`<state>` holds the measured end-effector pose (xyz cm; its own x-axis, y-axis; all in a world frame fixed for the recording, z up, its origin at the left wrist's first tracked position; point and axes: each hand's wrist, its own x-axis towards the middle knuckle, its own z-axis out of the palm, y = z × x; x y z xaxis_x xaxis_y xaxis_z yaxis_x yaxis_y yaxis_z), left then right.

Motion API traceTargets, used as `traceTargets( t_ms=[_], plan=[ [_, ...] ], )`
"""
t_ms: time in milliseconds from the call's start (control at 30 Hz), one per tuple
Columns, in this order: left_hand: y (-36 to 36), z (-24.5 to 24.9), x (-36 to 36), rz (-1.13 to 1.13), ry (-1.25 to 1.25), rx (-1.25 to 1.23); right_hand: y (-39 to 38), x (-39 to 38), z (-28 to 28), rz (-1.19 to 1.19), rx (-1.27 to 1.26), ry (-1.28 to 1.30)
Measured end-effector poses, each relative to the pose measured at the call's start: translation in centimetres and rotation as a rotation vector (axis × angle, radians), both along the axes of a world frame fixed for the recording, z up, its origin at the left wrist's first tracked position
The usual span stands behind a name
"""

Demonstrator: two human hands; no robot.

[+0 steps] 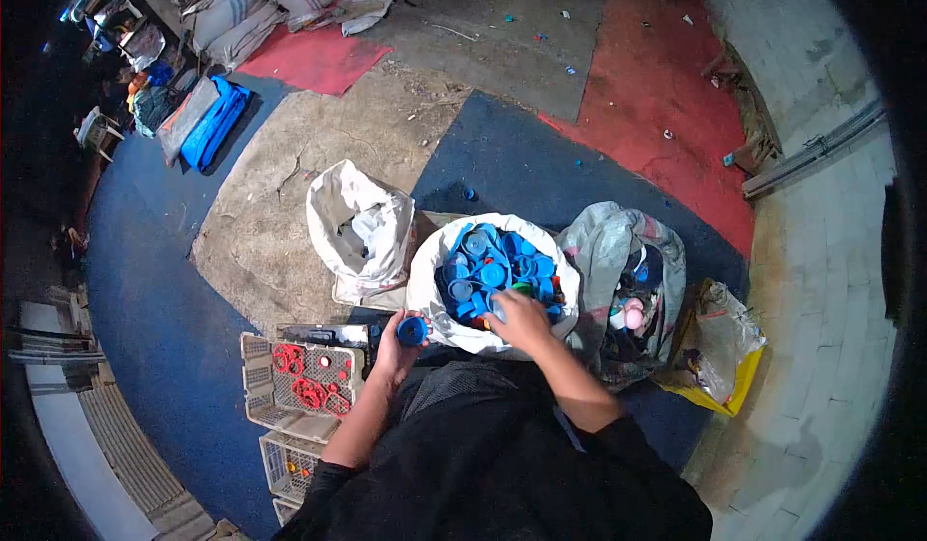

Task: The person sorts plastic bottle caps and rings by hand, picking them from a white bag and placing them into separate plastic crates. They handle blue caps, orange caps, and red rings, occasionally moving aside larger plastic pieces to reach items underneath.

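Note:
My left hand (393, 350) grips a round blue plastic cap (412, 330), its dark hollow side facing up, just left of a white sack. That white sack (432, 327), its rim rolled open, is filled with mostly blue plastic caps (492, 274); a few green and red pieces show among them. Over the front right part of the caps is my right hand (522, 322), fingers bent together. A pale translucent piece lies at its fingertips, but whether the fingers grip it is hard to make out.
Left stands another white sack (326, 232); right, a grey sack (584, 237) with mixed items and a yellow-edged bag (736, 396). Crates (259, 377) holding red pieces sit at lower left. Stuffed sacks (227, 14) and a blue bundle (217, 124) lie farther off.

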<state>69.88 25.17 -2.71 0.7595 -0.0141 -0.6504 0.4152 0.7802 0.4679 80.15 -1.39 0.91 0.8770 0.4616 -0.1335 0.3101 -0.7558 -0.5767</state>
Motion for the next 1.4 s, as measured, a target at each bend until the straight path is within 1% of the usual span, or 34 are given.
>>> traceTargets(
  t_ms=[33,67,133,167,233,267,333,367,400,467,567,667,700,733,767,800,833,900,967,1033,1067,1100,1133,1233,1367,1400],
  plan=[
    [0.0,-0.1,0.1,0.008,-0.002,0.006,1.6,-0.1,-0.8,0.006,0.086,-0.042],
    [0.1,-0.1,0.1,0.016,-0.005,0.014,3.3,0.4,-1.9,0.078,0.17,0.019],
    [-0.3,1.1,0.3,0.024,0.004,0.032,6.3,0.5,-5.0,0.179,0.256,-0.09],
    [-0.6,1.6,0.3,0.028,0.009,0.041,6.6,0.7,-6.2,0.193,0.16,-0.149],
    [-0.6,1.6,0.3,0.016,-0.001,0.058,7.4,1.1,-6.9,0.219,-0.028,-0.268],
    [-0.5,1.6,0.3,0.01,-0.007,0.066,7.3,1.1,-7.1,0.205,-0.066,-0.24],
    [-0.2,2.0,-0.1,0.022,-0.014,0.092,6.4,1.4,-6.7,0.179,-0.085,-0.223],
    [-0.1,2.0,-0.2,0.026,-0.023,0.098,5.7,1.7,-7.1,0.156,-0.03,-0.215],
    [-0.1,2.0,-0.4,0.031,-0.033,0.104,5.0,2.0,-7.1,0.144,0.024,-0.278],
    [0.1,1.3,-1.0,0.04,-0.027,0.1,3.5,2.6,-7.1,0.122,0.188,-0.204],
    [0.1,1.0,-1.6,0.046,-0.024,0.086,1.7,2.5,-6.9,0.014,0.339,-0.171],
    [-0.1,0.8,-1.7,0.047,-0.024,0.051,0.4,1.9,-4.0,-0.259,0.616,0.119],
    [-0.2,0.9,-1.5,0.046,-0.023,0.034,-0.2,1.7,-3.5,-0.338,0.823,0.222],
    [-0.4,0.9,-1.2,0.044,-0.014,0.029,-0.8,1.8,-3.0,-0.421,0.923,0.36],
    [-0.6,0.8,-0.9,0.041,-0.005,0.024,-1.6,1.4,-2.5,-0.563,1.193,0.57],
    [-0.8,1.2,-0.3,0.035,0.005,0.018,-1.9,1.1,-0.2,-0.705,1.462,0.782],
    [-1.2,1.5,0.2,0.026,0.012,0.023,-2.8,1.0,0.1,-0.714,1.557,0.832],
    [-1.9,2.3,1.3,0.006,0.026,0.036,-3.5,0.6,0.0,-0.707,1.613,0.842],
    [-2.3,1.9,2.3,-0.048,-0.001,0.04,-4.0,0.1,0.0,-0.675,1.675,0.846],
    [-2.7,1.7,3.2,-0.113,-0.072,0.028,-4.7,-0.4,-1.9,-0.684,1.487,0.687],
    [-3.0,1.8,3.6,-0.109,-0.052,0.016,-5.1,-0.5,-3.0,-0.685,1.392,0.61],
    [-3.6,2.6,4.1,-0.105,-0.032,0.005,-4.9,-0.9,-0.8,-0.645,0.983,0.42],
    [-4.0,3.3,4.5,-0.1,-0.011,-0.007,-4.3,-0.5,2.7,-0.368,0.657,-0.139],
    [-4.9,4.0,5.7,-0.162,-0.07,-0.028,-3.9,-0.9,5.5,-0.222,0.505,-0.344],
    [-5.9,4.1,6.4,-0.195,-0.063,-0.051,-3.9,-1.3,5.0,-0.225,0.6,-0.181],
    [-6.1,4.4,6.5,-0.196,-0.063,-0.059,-3.8,-1.3,5.6,-0.187,0.542,-0.232]
  ],
)
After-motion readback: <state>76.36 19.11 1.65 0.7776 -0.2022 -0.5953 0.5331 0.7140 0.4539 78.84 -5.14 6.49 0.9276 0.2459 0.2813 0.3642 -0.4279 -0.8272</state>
